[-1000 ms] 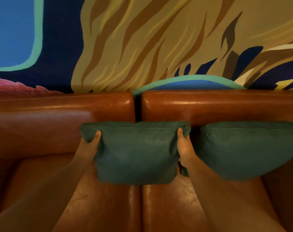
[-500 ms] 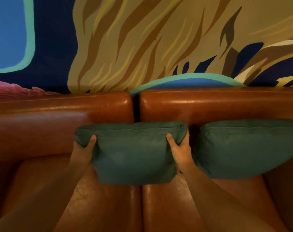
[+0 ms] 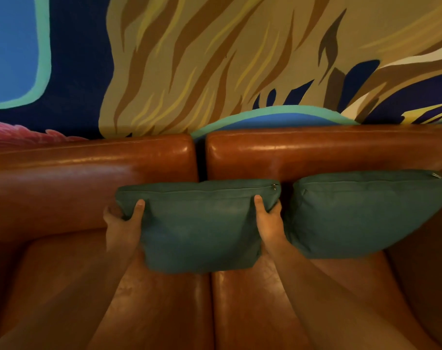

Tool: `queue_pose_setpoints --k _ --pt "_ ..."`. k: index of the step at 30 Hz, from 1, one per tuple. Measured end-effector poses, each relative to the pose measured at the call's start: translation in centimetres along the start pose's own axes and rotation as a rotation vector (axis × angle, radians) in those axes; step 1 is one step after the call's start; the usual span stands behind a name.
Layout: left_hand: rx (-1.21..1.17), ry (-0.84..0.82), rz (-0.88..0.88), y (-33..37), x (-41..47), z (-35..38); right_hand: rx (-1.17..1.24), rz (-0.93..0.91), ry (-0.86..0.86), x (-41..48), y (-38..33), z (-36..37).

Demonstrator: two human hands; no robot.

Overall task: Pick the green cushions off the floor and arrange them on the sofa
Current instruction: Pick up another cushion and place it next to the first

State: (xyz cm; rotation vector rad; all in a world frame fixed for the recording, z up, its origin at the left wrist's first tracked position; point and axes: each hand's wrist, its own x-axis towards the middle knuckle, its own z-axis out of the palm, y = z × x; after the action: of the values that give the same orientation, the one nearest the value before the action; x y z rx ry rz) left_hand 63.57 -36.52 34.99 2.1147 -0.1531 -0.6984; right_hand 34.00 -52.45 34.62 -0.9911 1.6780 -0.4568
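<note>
While both hands, left hand (image 3: 122,227) and right hand (image 3: 270,221), are gripping the middle cushion (image 3: 199,226), we are seating it upright. We are keeping it level with its neighbour cushion (image 3: 366,213) at 3 o'clock.

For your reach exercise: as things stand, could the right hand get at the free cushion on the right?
Probably yes. The right hand grips the middle cushion beside the free cushion, nothing lies between, but it must let go first.

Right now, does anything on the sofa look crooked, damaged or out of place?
Nothing stands out. The held green cushion stands upright against the backrest of the brown sofa, straddling its centre seam, gripped by the left hand and right hand. The second green cushion leans against the backrest beside it, level and intact.
</note>
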Motion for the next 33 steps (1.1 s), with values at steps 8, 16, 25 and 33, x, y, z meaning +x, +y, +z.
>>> queue_pose_setpoints --k 8,16,25,33 --pt "0.068 -0.001 0.085 2.5 -2.4 -2.5 -0.118 -0.139 0.064 -4.3 -1.9 -0.6" --pt "0.391 -0.108 0.371 4.8 -6.3 -6.5 -0.349 -0.245 0.022 -10.1 -4.8 -0.8" --pt "0.611 -0.187 0.544 7.2 -13.5 -11.0 -0.534 -0.432 -0.064 -17.7 -6.8 -2.4" --pt "0.669 -0.127 0.621 7.3 -21.7 -14.3 -0.663 -0.592 -0.132 -24.5 -7.0 -6.2"
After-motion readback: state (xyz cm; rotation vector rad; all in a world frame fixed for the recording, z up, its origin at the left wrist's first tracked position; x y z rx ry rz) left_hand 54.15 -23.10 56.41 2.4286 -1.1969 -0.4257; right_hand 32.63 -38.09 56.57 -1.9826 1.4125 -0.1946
